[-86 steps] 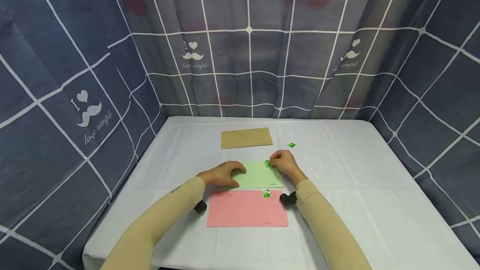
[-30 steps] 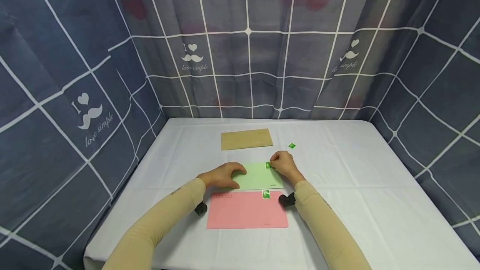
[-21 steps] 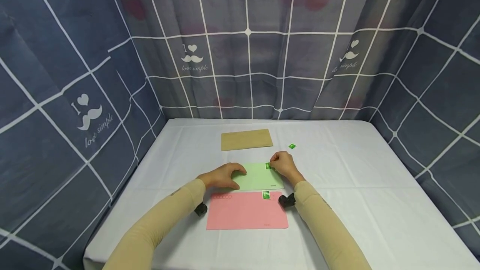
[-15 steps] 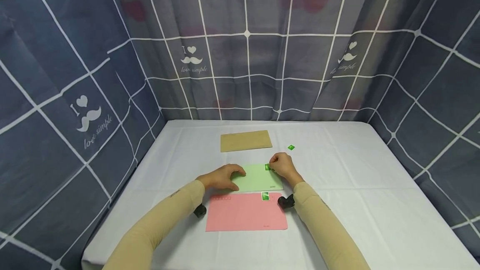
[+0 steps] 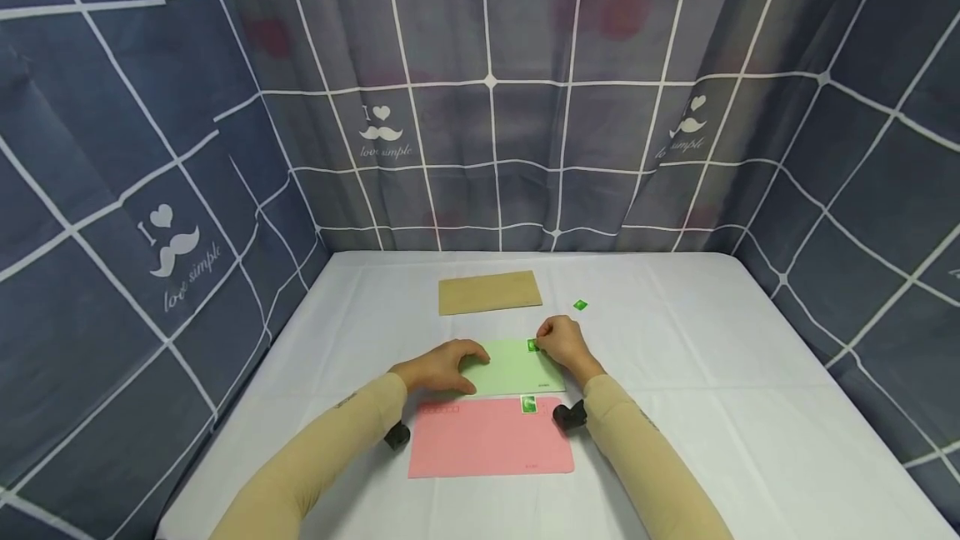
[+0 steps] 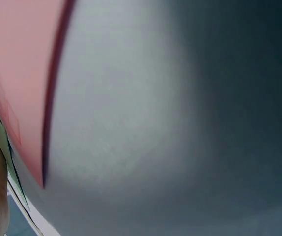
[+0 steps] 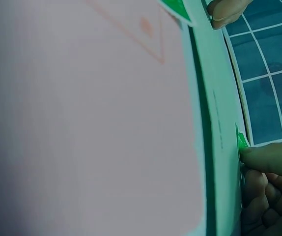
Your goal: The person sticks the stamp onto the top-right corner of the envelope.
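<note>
A light green envelope lies mid-table, just beyond a pink envelope. On the green one's left end rests my left hand, thumb and fingers spread apart. My right hand is at its upper right corner, fingers curled, pinching the edge of a green stamp. In the right wrist view, the thumb presses at that stamp; part of the stamp is hidden by the fingers. A second stamp sits at the top right of the pink envelope.
A brown envelope lies farther back on the white-covered table. One loose green stamp is to the right of it. Dark gridded curtains enclose the back and both sides.
The whole head view has shifted slightly, so everything sits lower in it. Both hands keep their places on the green envelope; the stamp's visible part has shrunk slightly behind the right fingers.
</note>
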The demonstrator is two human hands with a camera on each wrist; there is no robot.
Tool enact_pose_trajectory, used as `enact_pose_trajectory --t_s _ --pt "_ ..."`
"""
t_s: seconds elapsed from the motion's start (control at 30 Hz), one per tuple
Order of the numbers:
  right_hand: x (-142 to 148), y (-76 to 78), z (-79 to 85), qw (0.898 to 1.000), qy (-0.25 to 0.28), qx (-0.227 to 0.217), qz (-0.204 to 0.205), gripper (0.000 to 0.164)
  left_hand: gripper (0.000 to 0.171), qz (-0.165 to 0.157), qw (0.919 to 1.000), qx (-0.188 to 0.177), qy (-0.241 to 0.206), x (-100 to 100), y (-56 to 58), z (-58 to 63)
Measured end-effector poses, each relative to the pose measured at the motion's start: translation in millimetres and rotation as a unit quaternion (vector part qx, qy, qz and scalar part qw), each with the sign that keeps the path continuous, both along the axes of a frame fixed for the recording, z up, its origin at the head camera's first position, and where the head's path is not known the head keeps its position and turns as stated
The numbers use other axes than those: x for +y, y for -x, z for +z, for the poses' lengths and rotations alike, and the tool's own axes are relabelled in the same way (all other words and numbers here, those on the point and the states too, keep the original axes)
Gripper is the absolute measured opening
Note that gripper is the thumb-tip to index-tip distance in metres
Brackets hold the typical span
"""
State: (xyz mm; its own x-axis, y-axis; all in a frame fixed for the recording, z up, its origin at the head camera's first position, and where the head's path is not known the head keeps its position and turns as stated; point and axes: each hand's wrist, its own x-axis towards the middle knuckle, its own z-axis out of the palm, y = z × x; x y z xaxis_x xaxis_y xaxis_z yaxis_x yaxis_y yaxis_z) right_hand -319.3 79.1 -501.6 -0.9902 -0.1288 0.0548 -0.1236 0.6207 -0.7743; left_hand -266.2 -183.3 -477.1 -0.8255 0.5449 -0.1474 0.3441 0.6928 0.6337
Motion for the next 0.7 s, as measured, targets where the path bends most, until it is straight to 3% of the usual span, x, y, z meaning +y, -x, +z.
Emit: enact_pose_trajectory --t_s 0.7 --pt "2.1 0.9 -0.8 1.000 0.002 0.016 -0.002 0.007 0.051 0.000 1.0000 -0.001 -0.009 2.3 -0.3 2.1"
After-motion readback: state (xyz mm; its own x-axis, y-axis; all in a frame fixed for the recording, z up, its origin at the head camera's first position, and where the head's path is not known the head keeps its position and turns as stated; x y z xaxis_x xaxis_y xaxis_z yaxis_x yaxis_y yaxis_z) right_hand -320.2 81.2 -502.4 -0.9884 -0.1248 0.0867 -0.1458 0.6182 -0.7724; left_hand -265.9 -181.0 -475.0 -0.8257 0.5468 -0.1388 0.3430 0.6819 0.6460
